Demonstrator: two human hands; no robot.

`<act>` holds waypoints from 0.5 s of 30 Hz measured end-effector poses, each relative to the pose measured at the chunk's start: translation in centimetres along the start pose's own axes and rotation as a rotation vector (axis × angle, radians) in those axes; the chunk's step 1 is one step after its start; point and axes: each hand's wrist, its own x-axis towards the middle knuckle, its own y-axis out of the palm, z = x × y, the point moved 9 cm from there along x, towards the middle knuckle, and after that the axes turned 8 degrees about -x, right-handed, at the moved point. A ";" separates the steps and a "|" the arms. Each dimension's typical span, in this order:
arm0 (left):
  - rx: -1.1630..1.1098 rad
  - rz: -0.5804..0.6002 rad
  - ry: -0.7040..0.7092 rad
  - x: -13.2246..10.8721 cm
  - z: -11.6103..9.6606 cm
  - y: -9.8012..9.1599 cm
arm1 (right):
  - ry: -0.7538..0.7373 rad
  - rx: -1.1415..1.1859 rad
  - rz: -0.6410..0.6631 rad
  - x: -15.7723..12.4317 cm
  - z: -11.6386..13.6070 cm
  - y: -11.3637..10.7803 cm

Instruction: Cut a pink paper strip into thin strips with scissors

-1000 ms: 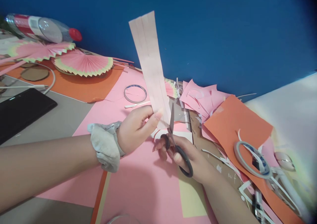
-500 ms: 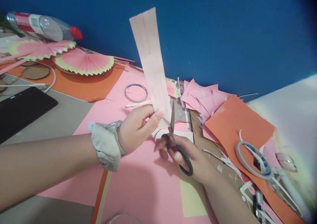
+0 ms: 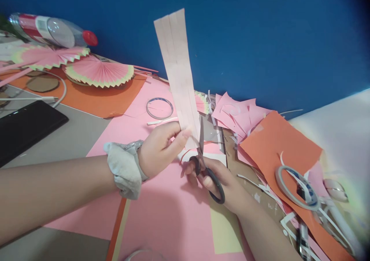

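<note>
My left hand (image 3: 162, 145) pinches the lower end of a long, pale pink paper strip (image 3: 180, 72), which stands tilted up against the blue wall and has lengthwise creases. In my right hand (image 3: 219, 180) is a pair of scissors (image 3: 215, 186) with black handles, thumb and fingers through the loops. The scissors' blades point upward and are at the strip's lower right edge, close to my left thumb. Whether the blades bite into the paper I cannot tell. Pink paper (image 3: 156, 222) lies under both hands, with a pale yellow sheet (image 3: 227, 230) beneath my right forearm.
Pleated pink paper fans (image 3: 100, 72) and a bottle with a red cap (image 3: 60, 30) lie at the back left, near a black phone (image 3: 31, 126). To the right are orange paper (image 3: 283, 138), a tape roll (image 3: 279, 176), pink scraps (image 3: 234, 112) and a computer mouse (image 3: 335, 189).
Hardly anything differs. The whole view has shifted slightly; the strip and both hands hold nearly the same pose, with the scissors still at the strip's lower edge.
</note>
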 end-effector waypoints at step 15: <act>0.007 -0.014 -0.010 0.1 0.0 -0.2 | 0.006 -0.017 -0.023 0.1 0.0 -0.2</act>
